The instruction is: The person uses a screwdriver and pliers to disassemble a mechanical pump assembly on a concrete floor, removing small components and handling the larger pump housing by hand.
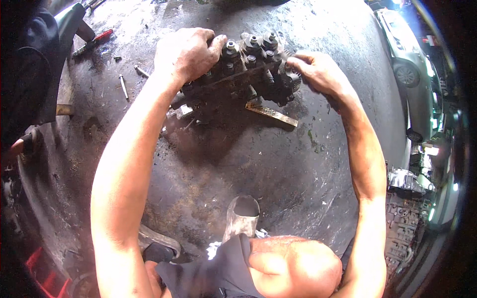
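Observation:
A greasy, dark metal fuel injection pump (243, 69) with several upright threaded fittings on top sits on the floor in front of me. My left hand (186, 54) is closed round its left end, thumb toward the nearest fitting. At the opposite end, the bent fingers of my right hand (318, 72) come together against the pump's side; what they pinch there is hidden. Just below the pump lies a narrow yellowish strip (272, 114) with a dark pattern. Small light metal parts (184, 111) rest beneath my left wrist.
Two bolts (123, 87) and a red-handled tool (103, 36) lie left on the stained floor. A dark-clothed person (35, 74) is at the left edge. My shoe (243, 211) is below. Rightward are a silver car (410, 74), a metal housing (405, 179) and a grimy engine part (400, 228).

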`<state>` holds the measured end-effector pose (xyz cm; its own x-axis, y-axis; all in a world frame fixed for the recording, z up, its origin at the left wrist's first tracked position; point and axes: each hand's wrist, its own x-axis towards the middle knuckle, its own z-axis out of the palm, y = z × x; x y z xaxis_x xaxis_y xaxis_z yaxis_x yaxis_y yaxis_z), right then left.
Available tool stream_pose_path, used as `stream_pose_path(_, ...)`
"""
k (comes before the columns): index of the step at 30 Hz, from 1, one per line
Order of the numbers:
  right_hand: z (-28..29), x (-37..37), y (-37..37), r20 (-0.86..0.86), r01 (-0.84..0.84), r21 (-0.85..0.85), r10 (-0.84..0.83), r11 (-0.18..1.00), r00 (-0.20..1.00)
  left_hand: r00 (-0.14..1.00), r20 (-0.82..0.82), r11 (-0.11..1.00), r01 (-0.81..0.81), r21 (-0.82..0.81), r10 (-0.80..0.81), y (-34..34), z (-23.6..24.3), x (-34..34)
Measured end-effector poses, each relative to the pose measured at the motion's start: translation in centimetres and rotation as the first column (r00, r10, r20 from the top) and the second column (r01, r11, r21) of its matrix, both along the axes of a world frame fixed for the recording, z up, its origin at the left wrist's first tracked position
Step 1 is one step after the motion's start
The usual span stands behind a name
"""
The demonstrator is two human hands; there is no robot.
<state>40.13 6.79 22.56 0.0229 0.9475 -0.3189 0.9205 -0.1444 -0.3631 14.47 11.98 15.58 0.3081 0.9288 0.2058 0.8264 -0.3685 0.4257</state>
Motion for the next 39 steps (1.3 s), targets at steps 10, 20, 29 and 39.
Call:
stream_pose_path(10,-0.9,1.4,0.7,-0.132,-0.043,-0.08,0.032,0.996,0.991,1.0,0.008,1.0,-0.002,0.023,0.002,-0.2,0.0,0.0)
stream_pose_path(20,0.2,-0.1,0.5,-0.116,0.042,-0.05,-0.048,0.998,0.992,1.0,-0.001,0.998,0.008,-0.068,-0.008,0.1,0.3,-0.2)
stream_pose_path(29,-0.5,0.3,0.8,0.015,-0.006,0.126,0.005,0.992,1.0,1.0,0.028,1.0,0.002,-0.012,-0.002,0.1,-0.1,-0.2)
stream_pose_path(39,-1.1,-0.7,-1.5,-0.156,0.064,-0.003,-0.063,0.998,0.986,1.0,0.014,0.999,0.008,0.033,-0.008,0.0,-0.2,-0.2)
